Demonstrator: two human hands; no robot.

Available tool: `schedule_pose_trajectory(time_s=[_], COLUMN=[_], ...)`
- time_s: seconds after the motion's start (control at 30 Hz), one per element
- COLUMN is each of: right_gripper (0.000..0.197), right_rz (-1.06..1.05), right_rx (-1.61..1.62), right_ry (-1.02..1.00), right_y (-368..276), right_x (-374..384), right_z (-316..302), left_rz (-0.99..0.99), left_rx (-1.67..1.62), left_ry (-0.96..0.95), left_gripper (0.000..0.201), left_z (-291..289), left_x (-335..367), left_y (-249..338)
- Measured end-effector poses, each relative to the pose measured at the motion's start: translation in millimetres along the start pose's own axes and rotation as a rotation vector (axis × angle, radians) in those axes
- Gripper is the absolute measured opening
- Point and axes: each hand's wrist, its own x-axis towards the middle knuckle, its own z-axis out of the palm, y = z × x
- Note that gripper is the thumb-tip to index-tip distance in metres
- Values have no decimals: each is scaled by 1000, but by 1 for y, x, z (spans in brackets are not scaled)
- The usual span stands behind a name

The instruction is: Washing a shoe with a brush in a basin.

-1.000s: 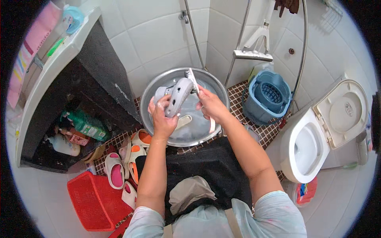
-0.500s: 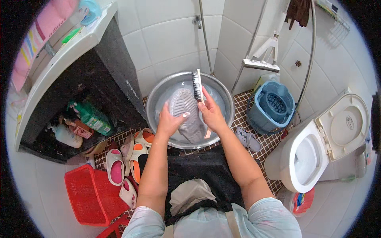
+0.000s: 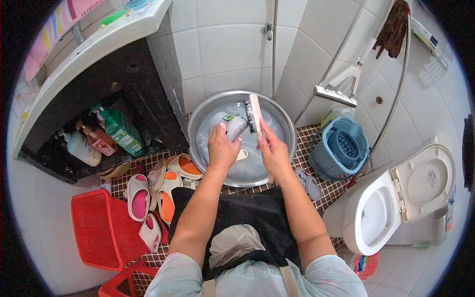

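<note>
White ceramic toilet (image 3: 376,218) stands at the right with its lid raised, near a blue mop bucket (image 3: 341,148). Between them and the dark cabinet sits a round metal basin (image 3: 198,123) of water on the tiled floor. A red plastic basket (image 3: 99,230) lies lower left, beside pink and orange slippers (image 3: 158,190). A green bottle (image 3: 121,131) with a pale label stands in the cabinet. The left hand (image 3: 221,148) grips a grey shoe (image 3: 236,127) over the basin; the right hand (image 3: 272,151) holds a white scrubbing brush (image 3: 254,114) against it.
</note>
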Motion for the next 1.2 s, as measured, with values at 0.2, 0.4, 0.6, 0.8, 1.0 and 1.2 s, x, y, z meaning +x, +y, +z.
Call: schedule_pose_trajectory(time_s=[0.2, 0.4, 0.6, 0.8, 1.0, 1.2], right_gripper=[51, 43, 45, 47, 50, 51], right_rz=[-151, -100, 124, 117, 118, 112], right_rx=[-381, -340, -324, -354, -205, -245], right_ry=[-218, -214, -73, -191, -178, -43], right_y=[-49, -53, -46, -54, -54, -21], right_x=[-22, -29, 6, -8, -25, 7], right_z=[7, 12, -9, -1, 4, -6], left_rz=[177, 312, 401, 443, 445, 481], left_rx=[-50, -1, 35, 36, 36, -40], left_ry=[176, 190, 209, 247, 288, 249], left_gripper=[30, 27, 30, 31, 34, 37], left_z=[1, -1, 4, 4, -7, 2], left_x=[3, 2, 4, 9, 11, 7], left_y=[-2, -16, -12, -13, -15, 3])
